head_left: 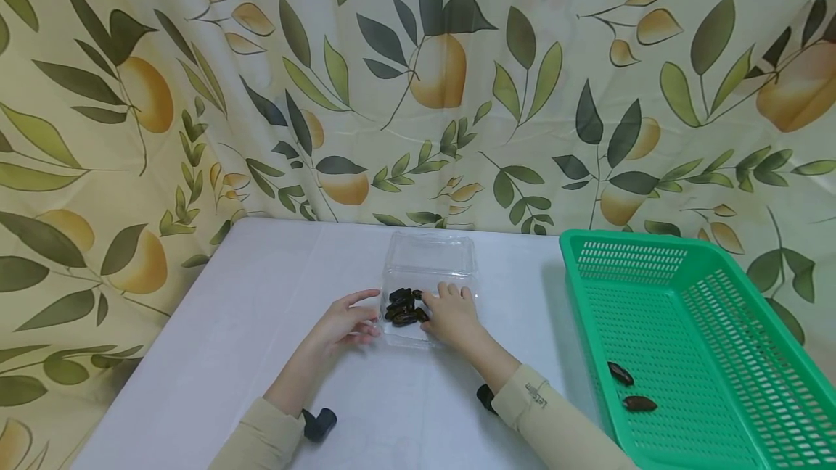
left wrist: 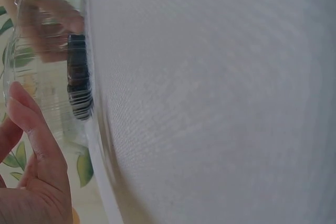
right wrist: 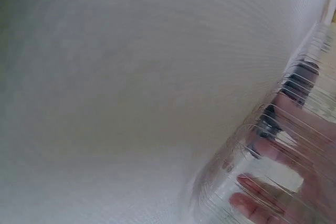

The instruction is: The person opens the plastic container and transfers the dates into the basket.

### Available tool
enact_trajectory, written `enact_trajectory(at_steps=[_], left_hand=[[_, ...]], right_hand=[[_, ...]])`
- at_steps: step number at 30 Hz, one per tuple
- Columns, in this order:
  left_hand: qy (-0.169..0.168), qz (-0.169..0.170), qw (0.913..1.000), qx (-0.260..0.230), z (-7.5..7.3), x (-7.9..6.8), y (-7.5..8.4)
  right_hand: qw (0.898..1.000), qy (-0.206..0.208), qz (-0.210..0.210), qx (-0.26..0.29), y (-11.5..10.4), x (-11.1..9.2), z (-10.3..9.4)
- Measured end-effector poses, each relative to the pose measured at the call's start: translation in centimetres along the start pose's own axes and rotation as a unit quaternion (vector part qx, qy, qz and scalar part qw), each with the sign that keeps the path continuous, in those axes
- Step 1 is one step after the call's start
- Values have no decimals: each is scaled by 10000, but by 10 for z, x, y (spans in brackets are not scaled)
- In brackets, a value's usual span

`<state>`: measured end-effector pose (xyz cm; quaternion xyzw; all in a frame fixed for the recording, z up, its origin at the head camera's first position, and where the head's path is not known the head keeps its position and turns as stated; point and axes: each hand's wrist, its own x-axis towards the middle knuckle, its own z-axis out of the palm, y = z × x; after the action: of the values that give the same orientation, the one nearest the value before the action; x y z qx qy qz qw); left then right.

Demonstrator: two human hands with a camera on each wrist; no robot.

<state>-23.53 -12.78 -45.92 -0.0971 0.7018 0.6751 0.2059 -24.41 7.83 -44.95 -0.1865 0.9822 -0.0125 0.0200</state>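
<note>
A clear plastic clamshell box (head_left: 427,252) lies with its lid folded back on the white table. Several glossy, dark brown oblong pieces (head_left: 400,308), looking like dates, are heaped at the left of its tray. Reaching in from the right, my right hand (head_left: 453,318) pinches one dark piece (right wrist: 269,120) between thumb and forefinger at the heap's edge; its other fingers extend over the tray. My left hand (head_left: 346,321) is at the tray's left side, thumb and fingers loosely apart, fingertips (left wrist: 18,95) near the clear wall.
A green perforated basket (head_left: 679,296) stands on the right, with two dark brown pieces (head_left: 630,403) on its floor. A curtain (head_left: 405,151) printed with fruit and leaves hangs behind the table (head_left: 274,274). Black wrist cameras (head_left: 320,425) sit under both sleeves.
</note>
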Motion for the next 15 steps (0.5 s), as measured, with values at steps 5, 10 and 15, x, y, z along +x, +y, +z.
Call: enact_trajectory(at_steps=[5, 10, 15], left_hand=[[0, 12, 10000, -11, 0, 0, -1], [-36, 34, 10000, -16, 0, 1, -2], [-55, 76, 10000, 15, -1, 1, -1]], right_hand=[[9999, -124, 65, 35, 0, 1, 1], [9999, -70, -31, -108, 1, 2, 4], [9998, 21, -123, -139, 1, 2, 5]])
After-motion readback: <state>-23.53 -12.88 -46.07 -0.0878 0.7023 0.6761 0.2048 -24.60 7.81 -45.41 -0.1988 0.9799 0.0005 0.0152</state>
